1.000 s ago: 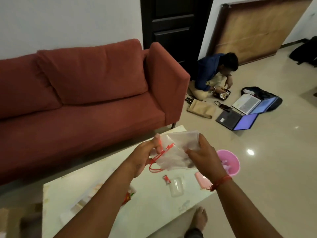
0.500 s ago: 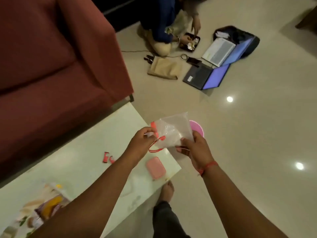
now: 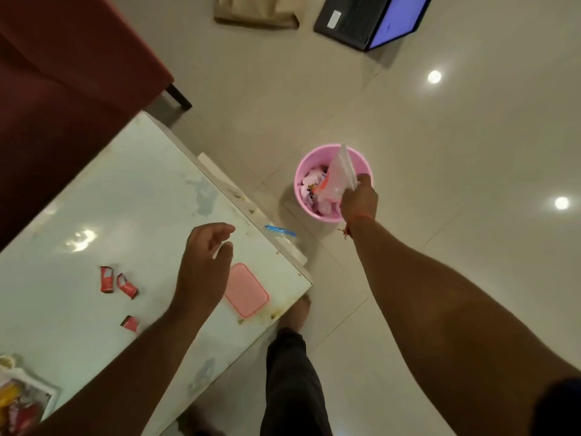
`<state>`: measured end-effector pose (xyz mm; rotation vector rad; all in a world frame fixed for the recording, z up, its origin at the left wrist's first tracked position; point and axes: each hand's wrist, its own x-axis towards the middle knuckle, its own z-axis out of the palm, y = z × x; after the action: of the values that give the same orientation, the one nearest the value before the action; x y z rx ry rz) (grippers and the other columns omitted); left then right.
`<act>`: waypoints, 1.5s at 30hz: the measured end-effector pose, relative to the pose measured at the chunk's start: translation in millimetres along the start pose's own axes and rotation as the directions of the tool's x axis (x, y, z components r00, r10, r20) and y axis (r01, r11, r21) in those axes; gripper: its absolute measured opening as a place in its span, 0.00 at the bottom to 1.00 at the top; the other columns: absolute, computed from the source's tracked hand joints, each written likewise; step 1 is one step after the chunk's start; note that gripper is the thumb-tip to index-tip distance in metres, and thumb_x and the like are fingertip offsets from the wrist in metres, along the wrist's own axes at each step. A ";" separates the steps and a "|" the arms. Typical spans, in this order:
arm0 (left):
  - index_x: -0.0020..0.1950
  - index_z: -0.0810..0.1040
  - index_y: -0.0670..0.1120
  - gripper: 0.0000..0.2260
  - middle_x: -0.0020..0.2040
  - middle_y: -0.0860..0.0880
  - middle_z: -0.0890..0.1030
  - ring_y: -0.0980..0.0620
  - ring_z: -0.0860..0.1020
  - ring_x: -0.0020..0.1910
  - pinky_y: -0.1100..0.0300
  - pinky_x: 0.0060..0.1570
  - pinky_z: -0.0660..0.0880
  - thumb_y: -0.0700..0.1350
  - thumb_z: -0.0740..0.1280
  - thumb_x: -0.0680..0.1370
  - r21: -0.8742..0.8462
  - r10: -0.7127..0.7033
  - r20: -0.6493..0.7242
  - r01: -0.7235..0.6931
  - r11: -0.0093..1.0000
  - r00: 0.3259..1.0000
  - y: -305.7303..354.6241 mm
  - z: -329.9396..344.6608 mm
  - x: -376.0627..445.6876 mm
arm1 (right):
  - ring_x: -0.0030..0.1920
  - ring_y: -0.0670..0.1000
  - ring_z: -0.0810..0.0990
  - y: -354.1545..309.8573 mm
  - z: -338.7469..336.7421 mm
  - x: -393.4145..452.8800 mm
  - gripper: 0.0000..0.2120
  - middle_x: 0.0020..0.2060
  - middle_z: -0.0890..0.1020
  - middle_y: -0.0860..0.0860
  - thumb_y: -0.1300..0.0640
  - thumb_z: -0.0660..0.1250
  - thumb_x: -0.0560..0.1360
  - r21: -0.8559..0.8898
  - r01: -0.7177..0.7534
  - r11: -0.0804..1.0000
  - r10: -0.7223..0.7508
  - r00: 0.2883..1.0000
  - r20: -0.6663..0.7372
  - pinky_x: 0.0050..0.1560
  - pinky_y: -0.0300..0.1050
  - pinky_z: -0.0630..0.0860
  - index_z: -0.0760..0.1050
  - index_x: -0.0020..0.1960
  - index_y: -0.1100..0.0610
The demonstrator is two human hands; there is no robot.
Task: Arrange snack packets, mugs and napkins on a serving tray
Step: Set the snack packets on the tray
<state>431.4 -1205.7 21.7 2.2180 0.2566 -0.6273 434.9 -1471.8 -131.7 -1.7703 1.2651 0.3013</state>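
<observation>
One clear wrapper (image 3: 341, 176) pinched upright by right hand (image 3: 359, 199), directly over pink bin (image 3: 301, 171); left hand (image 3: 204, 265) slack, nothing held, well aside.

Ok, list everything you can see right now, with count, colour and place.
table: one, white, left
wrapper scraps: three, red, on the table
lid: one, pink, near the table's corner
snack packets: count unclear, mixed colours, bottom-left edge
strip: one, blue, at the table's edge
bin: one, pink, on the floor, holding rubbish
plastic bag: one, clear with red trim, over the bin
sofa: one, red, top left
laptop: one, dark, screen lit blue, top
cloth bag: one, tan, top
left hand: over the table, fingers loosely curled, holding nothing
right hand: holds the plastic bag over the bin
</observation>
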 end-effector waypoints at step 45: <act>0.80 0.42 0.52 0.36 0.81 0.45 0.43 0.42 0.45 0.79 0.43 0.76 0.48 0.67 0.51 0.79 -0.001 -0.475 -0.297 0.497 0.867 0.828 -439.2 -381.1 -285.9 | 0.80 0.58 0.49 -11.0 344.3 -626.7 0.39 0.81 0.49 0.54 0.38 0.59 0.79 -0.395 0.896 0.201 -0.224 0.435 0.872 0.77 0.60 0.55 0.46 0.81 0.54</act>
<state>156.2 -623.8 95.9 2.3245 0.9933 -0.5796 266.3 -811.5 85.1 -2.4797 -0.4234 1.1173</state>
